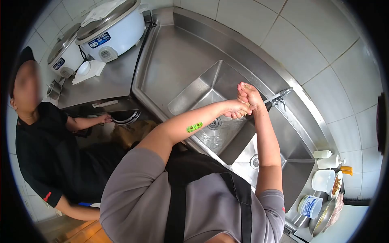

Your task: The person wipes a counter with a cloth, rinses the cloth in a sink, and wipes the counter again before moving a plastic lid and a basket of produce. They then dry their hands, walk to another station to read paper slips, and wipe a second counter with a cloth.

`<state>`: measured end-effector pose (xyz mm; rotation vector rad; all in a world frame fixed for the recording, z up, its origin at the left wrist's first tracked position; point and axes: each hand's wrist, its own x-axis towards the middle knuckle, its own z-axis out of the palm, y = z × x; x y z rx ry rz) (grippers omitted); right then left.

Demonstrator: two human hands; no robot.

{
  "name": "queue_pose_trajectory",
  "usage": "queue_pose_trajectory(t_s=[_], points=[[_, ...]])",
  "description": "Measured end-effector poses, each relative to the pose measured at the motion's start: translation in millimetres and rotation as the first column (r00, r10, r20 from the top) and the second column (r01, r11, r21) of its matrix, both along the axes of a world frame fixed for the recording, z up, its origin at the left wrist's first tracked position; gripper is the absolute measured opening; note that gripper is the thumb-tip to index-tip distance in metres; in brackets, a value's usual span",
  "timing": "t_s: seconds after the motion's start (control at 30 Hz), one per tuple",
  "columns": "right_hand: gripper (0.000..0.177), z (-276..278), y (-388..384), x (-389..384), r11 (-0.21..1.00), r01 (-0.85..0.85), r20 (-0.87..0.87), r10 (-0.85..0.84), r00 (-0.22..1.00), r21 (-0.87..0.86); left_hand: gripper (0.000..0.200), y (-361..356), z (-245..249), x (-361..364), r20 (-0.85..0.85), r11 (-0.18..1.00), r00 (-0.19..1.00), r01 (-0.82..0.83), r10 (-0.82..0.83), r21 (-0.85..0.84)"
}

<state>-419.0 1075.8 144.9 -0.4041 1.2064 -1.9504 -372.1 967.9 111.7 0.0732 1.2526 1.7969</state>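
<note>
Head view: two hands joined over left basin of steel sink (190,93), just beside one faucet (279,95). Left hand (234,109) curled, grip closed. Right hand (250,96) folded over it, grip closed too; whether anything sits between, cannot tell. One green sticker (194,127) on left forearm. Sink: two basins, two drains. Worktop (109,81) at far left carries two rice cookers: front cooker (113,30), rear cooker (65,54). One co-worker (44,154) in black stands at left.

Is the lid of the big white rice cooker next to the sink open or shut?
Shut: the lid lies flat on the rice cooker with no gap showing, and a white cloth rests on top.
</note>
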Motion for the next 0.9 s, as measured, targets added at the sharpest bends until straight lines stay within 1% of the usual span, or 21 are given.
queue_pose_trajectory(t_s=[0.07, 0.1, 0.13, 0.17, 0.2, 0.23, 0.27, 0.3, 0.37, 0.43, 0.5, 0.57, 0.6, 0.63, 0.67, 0.7, 0.73, 0.8, 0.83, 0.87, 0.9], points=[[0.025, -6.9, -0.7, -1.5, 0.998, 0.048, 0.017, -0.049, 0.999, 0.038, 0.012, 6.8, -3.7, 3.7, -0.105, 0.989, 0.989, -0.110, 0.100, -0.095], [0.025, -12.8, -1.0, -3.6, 0.992, 0.097, 0.031, -0.100, 0.995, 0.076, 0.012, 10.0, -5.2, 7.9, -0.105, 0.990, 0.990, -0.108, 0.098, -0.096], [0.025, -22.1, -1.6, -5.8, 0.992, 0.101, 0.032, -0.103, 0.994, 0.075, 0.011, 13.5, -10.1, 12.7, -0.184, 0.960, 0.965, -0.218, 0.186, -0.175], [0.025, -33.1, -3.3, -6.5, 0.976, 0.174, 0.019, -0.178, 0.984, 0.132, 0.011, 17.0, -15.3, 17.7, -0.267, 0.913, 0.927, -0.328, 0.262, -0.244], [0.026, -46.9, -4.1, -7.6, 0.951, 0.245, 0.002, -0.250, 0.968, 0.187, 0.018, 22.8, -34.0, 15.8, -0.488, 0.847, 0.824, -0.456, 0.287, -0.272], [0.026, -62.4, -4.1, -8.0, 0.950, 0.250, 0.005, -0.256, 0.967, 0.185, 0.018, 25.3, -59.2, 13.7, -0.486, 0.849, 0.827, -0.451, 0.281, -0.276], [0.026, -80.2, -3.6, -8.4, 0.932, 0.287, 0.083, -0.311, 0.947, 0.222, 0.026, 27.5, -85.0, 12.2, -0.627, 0.705, 0.755, -0.551, 0.192, -0.446], [0.027, -98.7, -3.2, -11.0, 0.911, 0.321, 0.155, -0.367, 0.917, 0.260, 0.034, 30.0, -98.0, 11.5, -0.735, 0.515, 0.676, -0.652, 0.062, -0.557], [0.028, -142.1, 1.2, -13.5, 0.898, 0.370, 0.425, -0.439, 0.792, 0.238, 0.034, 22.7, -64.8, 31.3, -0.498, 0.450, 0.867, -0.436, -0.023, -0.779], [0.028, -204.4, -6.7, -14.9, 0.692, 0.589, 0.313, -0.718, 0.622, 0.417, 0.035, 19.0, -67.8, 37.7, -0.516, 0.431, 0.854, -0.440, -0.071, -0.788], [0.030, -181.4, 1.1, 9.1, 0.752, 0.532, 0.314, -0.651, 0.691, 0.390, 0.036, 15.2, -117.7, 26.2, -0.463, 0.381, 0.856, -0.358, -0.231, -0.853], [0.031, -168.4, 18.6, 10.7, 0.631, 0.657, -0.036, -0.710, 0.704, 0.412, 0.045, -8.7, -126.2, 26.8, -0.396, 0.503, 0.831, -0.168, -0.390, -0.848], [0.025, -152.7, 43.0, 9.4, 0.625, 0.661, -0.053, -0.709, 0.703, 0.414, 0.053, -18.1, -118.3, 28.7, -0.303, 0.555, 0.919, -0.118, -0.253, -0.823], [0.021, -160.6, 70.0, -2.1, 0.555, 0.780, -0.157, -0.776, 0.610, 0.289, 0.064, -26.7, -109.8, 34.9, -0.182, 0.608, 0.977, -0.077, -0.112, -0.790], [0.018, -154.2, 95.9, -9.0, 0.458, 0.858, -0.152, -0.854, 0.497, 0.233, 0.068, -39.0, -112.2, 37.6, -0.178, 0.652, 0.982, -0.092, -0.067, -0.753], [0.019, -148.6, 117.7, -18.0, 0.278, 0.939, -0.103, -0.948, 0.303, 0.204, 0.072, -47.9, -114.5, 38.4, -0.168, 0.693, 0.986, -0.111, -0.016, -0.713], [0.016, -160.5, 146.2, -36.7, 0.130, 0.987, -0.114, -0.983, 0.141, 0.094, 0.072, -51.7, -113.5, 39.3, -0.168, 0.696, 0.985, -0.102, -0.028, -0.711], [0.014, -166.2, 198.1, -65.1, 0.054, 0.974, -0.110, -0.991, 0.080, 0.220, 0.063, -59.2, -106.9, 39.3, -0.142, 0.691, 0.986, -0.161, 0.085, -0.704], [0.012, -156.0, 209.6, -75.0, 0.071, 0.992, 0.153, -0.987, 0.054, 0.107, 0.063, -61.0, -105.8, 38.6, -0.141, 0.691, 0.986, -0.162, 0.087, -0.705], [0.009, -152.4, 222.2, -89.7, 0.084, 0.994, 0.329, -0.942, 0.059, 0.064, 0.055, -63.7, -104.9, 37.5, -0.196, 0.692, 0.979, -0.182, 0.060, -0.699], [0.008, -145.0, 230.1, -103.9, 0.082, 0.996, 0.330, -0.942, 0.062, 0.046, 0.049, -68.4, -103.7, 36.0, -0.252, 0.690, 0.967, -0.209, 0.040, -0.693]])
